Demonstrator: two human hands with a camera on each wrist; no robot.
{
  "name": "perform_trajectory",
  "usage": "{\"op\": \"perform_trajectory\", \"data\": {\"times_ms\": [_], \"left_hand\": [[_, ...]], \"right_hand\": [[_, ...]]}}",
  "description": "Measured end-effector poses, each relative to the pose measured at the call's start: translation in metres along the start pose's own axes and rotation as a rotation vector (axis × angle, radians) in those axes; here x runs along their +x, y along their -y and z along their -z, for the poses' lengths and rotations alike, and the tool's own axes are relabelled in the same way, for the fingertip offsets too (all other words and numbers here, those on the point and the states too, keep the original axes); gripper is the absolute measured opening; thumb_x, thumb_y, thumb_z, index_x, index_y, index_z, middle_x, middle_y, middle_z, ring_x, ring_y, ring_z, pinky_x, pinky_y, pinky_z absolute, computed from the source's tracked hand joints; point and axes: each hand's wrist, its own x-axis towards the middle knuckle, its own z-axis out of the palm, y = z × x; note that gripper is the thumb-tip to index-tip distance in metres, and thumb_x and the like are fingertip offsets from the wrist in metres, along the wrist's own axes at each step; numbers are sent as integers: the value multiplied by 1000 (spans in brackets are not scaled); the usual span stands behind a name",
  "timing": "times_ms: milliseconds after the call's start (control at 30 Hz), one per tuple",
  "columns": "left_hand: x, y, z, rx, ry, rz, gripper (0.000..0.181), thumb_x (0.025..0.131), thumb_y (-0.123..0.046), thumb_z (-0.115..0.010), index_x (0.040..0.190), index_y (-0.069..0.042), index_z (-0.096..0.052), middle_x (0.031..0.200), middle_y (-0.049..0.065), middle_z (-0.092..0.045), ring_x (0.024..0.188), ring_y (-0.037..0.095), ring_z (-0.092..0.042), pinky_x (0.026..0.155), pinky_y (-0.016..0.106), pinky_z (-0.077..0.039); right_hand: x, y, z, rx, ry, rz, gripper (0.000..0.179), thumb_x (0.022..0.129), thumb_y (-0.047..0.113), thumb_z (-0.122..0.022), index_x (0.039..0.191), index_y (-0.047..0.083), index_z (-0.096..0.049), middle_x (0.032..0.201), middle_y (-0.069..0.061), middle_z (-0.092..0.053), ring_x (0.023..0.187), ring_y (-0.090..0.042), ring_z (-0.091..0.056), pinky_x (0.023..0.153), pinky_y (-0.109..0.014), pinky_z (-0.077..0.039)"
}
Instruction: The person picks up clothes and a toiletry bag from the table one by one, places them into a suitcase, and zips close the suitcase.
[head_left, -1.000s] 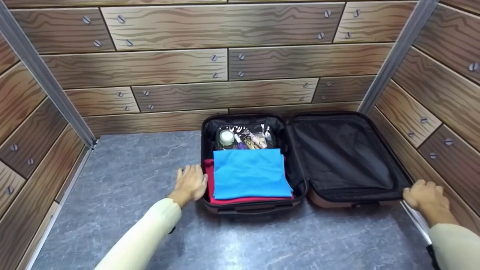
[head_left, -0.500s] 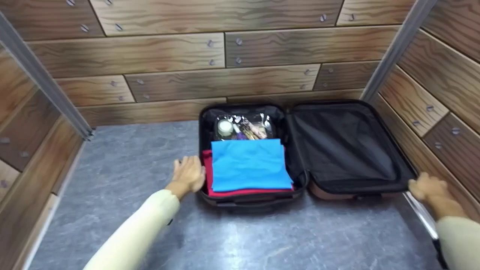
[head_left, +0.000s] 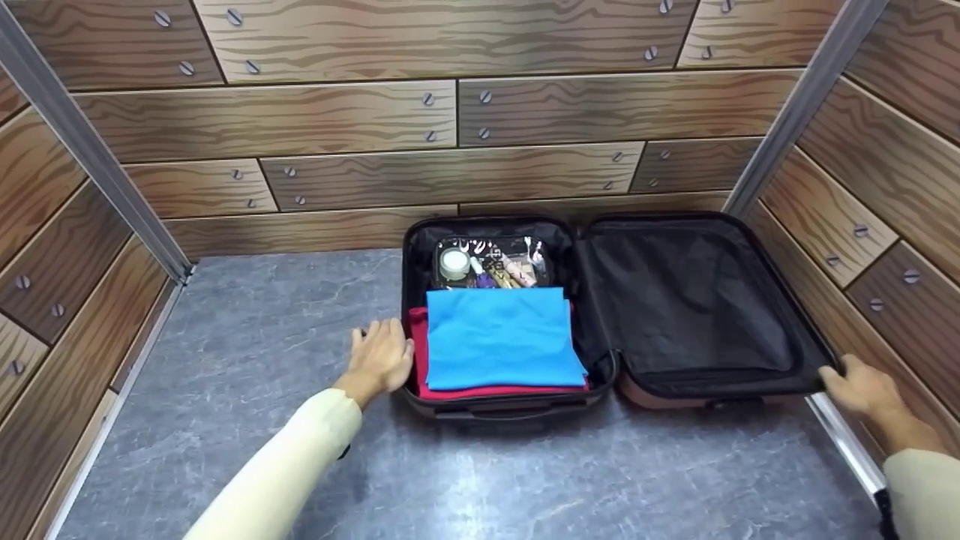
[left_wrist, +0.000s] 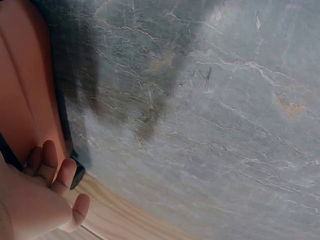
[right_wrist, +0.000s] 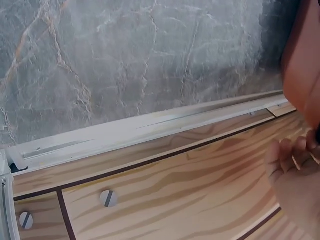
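Note:
An open suitcase [head_left: 525, 407] lies on the floor, its empty-looking black lid [head_left: 690, 300] laid out to the right. Inside the left half, a folded blue cloth [head_left: 501, 337] covers most of a folded red cloth [head_left: 420, 360]. Behind them sits a clear pouch [head_left: 534, 247] with a jar and several cosmetic tubes. My left hand [head_left: 381, 356] rests against the left side of the case, fingers loosely bent beside its brown shell [left_wrist: 30, 90]. At the lid's near right corner, my right hand [head_left: 866, 390] holds the edge; its fingertips are partly cut off in the right wrist view.
A wood-patterned back wall [head_left: 337, 172] stands right behind the suitcase. The right wall [head_left: 862, 247] runs close along the lid. Grey marbled floor [head_left: 285, 300] extends to the left and front. A pale metal strip [right_wrist: 125, 132] edges the floor by the right wall.
My right hand and the lid's near right corner have shifted slightly to the right. The left hand stays at the case's side. The head view has tilted a little.

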Motion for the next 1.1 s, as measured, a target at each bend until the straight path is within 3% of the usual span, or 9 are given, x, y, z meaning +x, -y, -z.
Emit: {"op": "perform_trajectory", "data": {"times_ms": [167, 267, 367, 467, 567, 700, 800, 900, 1100], "left_hand": [[-2, 2, -2, 7, -2, 2, 34, 103, -29, -42, 117, 0, -52, 119, 18, -59, 122, 37, -49, 100, 57, -29], [-4, 4, -2, 7, -11, 9, 30, 102, -28, -43, 112, -2, -53, 114, 17, -59, 119, 37, -50, 98, 56, -30], [-3, 3, -3, -1, -18, 3, 29, 102, -28, -43, 110, -2, -53, 112, 17, -59, 117, 37, -50, 98, 56, -30], [-1, 1, -3, -7, -12, -2, 31, 102, -28, -42, 114, -1, -52, 115, 17, -59, 118, 37, -49, 99, 56, -30], [0, 0, -3, -10, -6, -2, 34, 103, -29, -42, 118, -1, -52, 120, 18, -58, 121, 37, -48, 102, 57, -29], [-1, 0, -3, -13, -3, 0, 35, 103, -29, -42, 121, 0, -51, 122, 18, -58, 123, 37, -48, 104, 58, -28], [-2, 0, -4, -15, -4, 2, 34, 102, -28, -43, 119, 0, -52, 120, 18, -58, 122, 38, -49, 104, 59, -29], [-3, 0, -4, -30, 5, 5, 33, 102, -28, -43, 119, 0, -51, 120, 19, -58, 123, 38, -48, 105, 60, -27], [0, -2, 0, -43, 21, 11, 36, 103, -29, -41, 123, 1, -49, 126, 20, -57, 126, 39, -47, 105, 61, -27]], "right_hand": [[1, 3, 10, 0, -81, 29, 54, 99, 28, -39, 120, -22, -38, 122, -51, -44, 105, -73, -42, 87, -71, -39], [1, 8, 15, 2, -166, 54, 49, 96, 28, -44, 112, -18, -45, 113, -49, -50, 99, -71, -46, 82, -69, -41], [1, 14, 24, 33, -279, 62, 36, 92, 27, -49, 97, -9, -50, 94, -43, -56, 83, -64, -50, 70, -60, -41], [0, 21, 37, 79, -416, 68, 24, 87, 23, -53, 80, 1, -48, 70, -29, -55, 67, -48, -49, 61, -47, -35], [0, 32, 47, 140, -565, 73, 19, 81, 19, -54, 68, 7, -45, 56, -5, -48, 58, -24, -44, 59, -35, -28], [3, 51, 58, 246, -768, 107, 17, 72, 14, -52, 60, 6, -43, 52, 23, -32, 53, 4, -28, 56, -25, -22], [6, 69, 67, 318, -881, 167, 16, 68, 11, -50, 58, 2, -41, 53, 28, -27, 51, 9, -21, 54, -22, -17], [9, 86, 80, 363, -936, 206, 18, 66, 10, -50, 57, -1, -39, 53, 26, -27, 49, 8, -20, 53, -23, -15], [7, 118, 111, 398, -920, 263, 21, 65, 8, -53, 58, -3, -36, 53, 25, -28, 50, 5, -21, 52, -25, -14]]}}
